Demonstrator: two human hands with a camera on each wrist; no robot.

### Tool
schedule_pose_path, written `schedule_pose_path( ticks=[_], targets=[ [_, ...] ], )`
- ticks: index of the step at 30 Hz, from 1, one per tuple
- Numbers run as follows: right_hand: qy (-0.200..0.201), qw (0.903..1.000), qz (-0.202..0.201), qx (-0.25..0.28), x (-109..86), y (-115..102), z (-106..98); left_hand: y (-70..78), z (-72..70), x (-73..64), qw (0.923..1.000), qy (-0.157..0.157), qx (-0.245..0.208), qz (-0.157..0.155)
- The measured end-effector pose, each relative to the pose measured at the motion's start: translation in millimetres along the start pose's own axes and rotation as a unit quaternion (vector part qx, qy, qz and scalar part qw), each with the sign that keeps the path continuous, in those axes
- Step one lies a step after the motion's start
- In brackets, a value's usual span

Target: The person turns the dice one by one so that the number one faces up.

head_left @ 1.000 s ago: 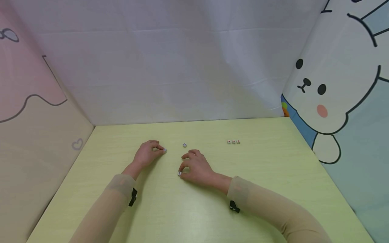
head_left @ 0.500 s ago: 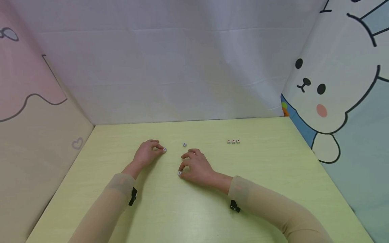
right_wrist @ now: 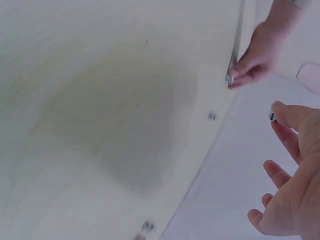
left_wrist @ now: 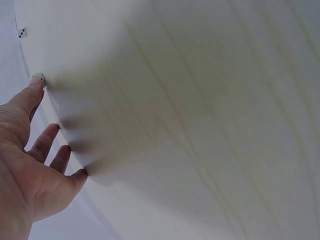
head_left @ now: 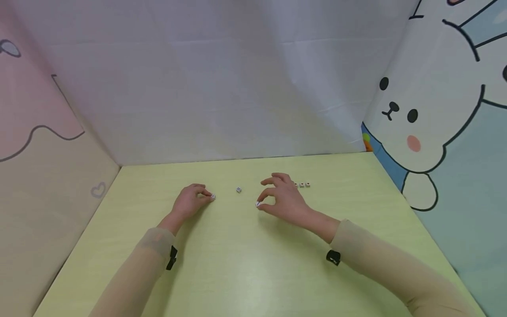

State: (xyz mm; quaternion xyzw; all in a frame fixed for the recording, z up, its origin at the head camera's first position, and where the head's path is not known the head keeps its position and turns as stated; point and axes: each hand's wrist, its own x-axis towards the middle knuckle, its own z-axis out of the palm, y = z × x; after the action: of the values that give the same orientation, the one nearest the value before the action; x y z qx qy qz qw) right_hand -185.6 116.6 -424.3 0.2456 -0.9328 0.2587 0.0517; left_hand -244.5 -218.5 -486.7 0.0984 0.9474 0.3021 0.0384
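Your left hand (head_left: pixel 188 203) pinches small white cubic die (head_left: pixel 213 197), seemingly plastic; right hand (head_left: pixel 286 201) pinches matching die (head_left: pixel 258 204), three o'clock from it. Likely light, stiff, maybe slippery: hold opposite flat faces.

Wears lng beige slvs (head_left: pixel 390 262) w/ blk tabs (head_left: pixel 333 257) nr both cuffs (head_left: pixel 157 241).

The left hand (left_wrist: pixel 31 172) pinches a white die (left_wrist: pixel 42 78) near a three-pipped second die (left_wrist: pixel 22 33).
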Motion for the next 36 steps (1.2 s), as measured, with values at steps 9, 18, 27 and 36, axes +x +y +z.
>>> schedule_pose_path(
  ticks=[9,18,27,36],
  targets=[
    [0.041,0.9982,0.044,0.001,-18.8,43,-43,-0.5,-2.4,-0.3,1.0,-0.005,0.003,-0.004],
    [0.029,0.9963,0.078,-0.022,-37.5,71,-45,0.8,-4.6,0.6,0.9999,-0.006,0.012,0.0],
    [0.006,0.996,0.082,-0.035,-50.6,82,-24,3.3,-5.9,1.4,1.0,-0.01,0.002,0.0],
    [-0.017,0.994,0.102,-0.037,-53.3,86,-12,3.3,-5.9,1.4,0.9999,-0.012,-0.002,-0.004]
  ],
)
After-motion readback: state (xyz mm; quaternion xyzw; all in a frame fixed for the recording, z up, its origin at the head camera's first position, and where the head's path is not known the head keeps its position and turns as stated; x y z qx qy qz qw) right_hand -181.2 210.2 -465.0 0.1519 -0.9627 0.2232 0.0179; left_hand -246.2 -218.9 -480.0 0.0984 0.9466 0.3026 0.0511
